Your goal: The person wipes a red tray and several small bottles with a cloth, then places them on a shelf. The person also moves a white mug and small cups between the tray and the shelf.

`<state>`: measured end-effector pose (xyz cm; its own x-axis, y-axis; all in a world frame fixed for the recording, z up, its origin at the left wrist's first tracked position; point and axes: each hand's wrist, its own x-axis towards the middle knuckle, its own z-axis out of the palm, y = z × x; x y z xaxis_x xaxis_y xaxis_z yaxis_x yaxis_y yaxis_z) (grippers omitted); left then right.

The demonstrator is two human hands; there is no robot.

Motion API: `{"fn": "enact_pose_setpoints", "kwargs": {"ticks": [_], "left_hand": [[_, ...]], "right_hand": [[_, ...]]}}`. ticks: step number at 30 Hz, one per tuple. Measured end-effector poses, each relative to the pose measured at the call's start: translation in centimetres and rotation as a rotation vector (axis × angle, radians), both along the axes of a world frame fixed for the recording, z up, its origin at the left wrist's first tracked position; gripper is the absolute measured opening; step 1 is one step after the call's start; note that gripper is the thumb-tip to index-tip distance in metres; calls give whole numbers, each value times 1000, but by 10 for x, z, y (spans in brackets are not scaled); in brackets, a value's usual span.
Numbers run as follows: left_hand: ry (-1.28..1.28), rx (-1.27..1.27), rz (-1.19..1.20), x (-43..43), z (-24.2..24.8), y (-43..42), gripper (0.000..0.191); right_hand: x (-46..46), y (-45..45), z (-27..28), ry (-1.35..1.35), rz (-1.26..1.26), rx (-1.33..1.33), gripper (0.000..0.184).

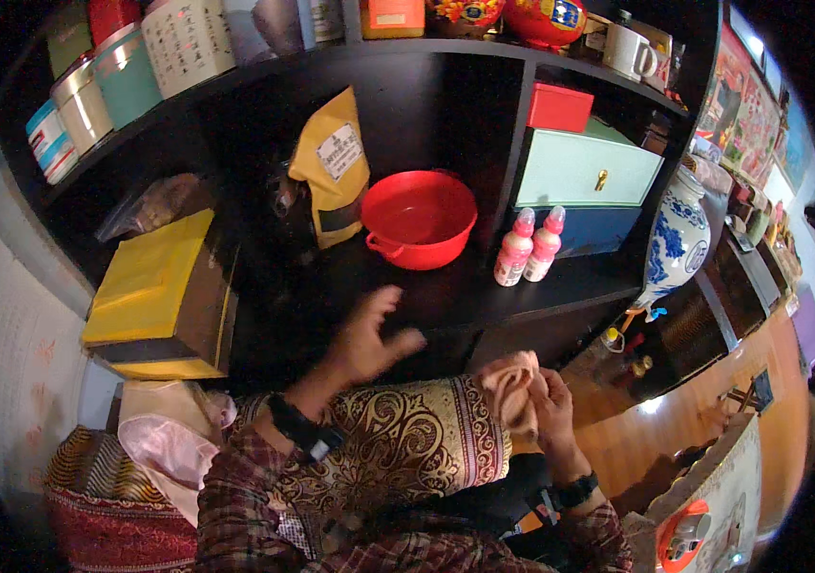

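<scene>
My left hand [368, 340] is raised with thumb and fingers apart, holding nothing, in front of the dark shelf and short of the red basin [418, 247]. A crumpled pink cloth [511, 390] is gripped in my right hand [556, 412], above the right end of a patterned brown and gold cushion [400, 437]. The round red basin, with a small side handle, stands on the shelf. Left of it a yellow-brown pouch [336, 172] with a white label stands upright. Two pink and white bottles [515, 251] stand close together to the basin's right.
At the left sits a yellow and dark box [153, 286], with a clear plastic bag [156, 204] behind. A pale green drawer box [586, 168] carries a small red box [559, 107]. A blue and white porcelain vase [676, 240] is at the right. Canisters [128, 79] line the upper shelf.
</scene>
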<state>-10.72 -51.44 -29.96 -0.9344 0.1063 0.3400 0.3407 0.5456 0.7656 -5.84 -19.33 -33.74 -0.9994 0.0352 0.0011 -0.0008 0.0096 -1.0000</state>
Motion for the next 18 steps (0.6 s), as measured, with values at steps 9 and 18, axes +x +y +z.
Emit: {"fn": "enact_pose_setpoints", "kwargs": {"ticks": [9,18], "left_hand": [[239,-48,-123,40,-3,41,68],[200,-660,441,-1,-14,-62,86]], "right_hand": [[4,-86,39,-50,418,-187,38],[32,16,-13,-239,302,11,28]]}}
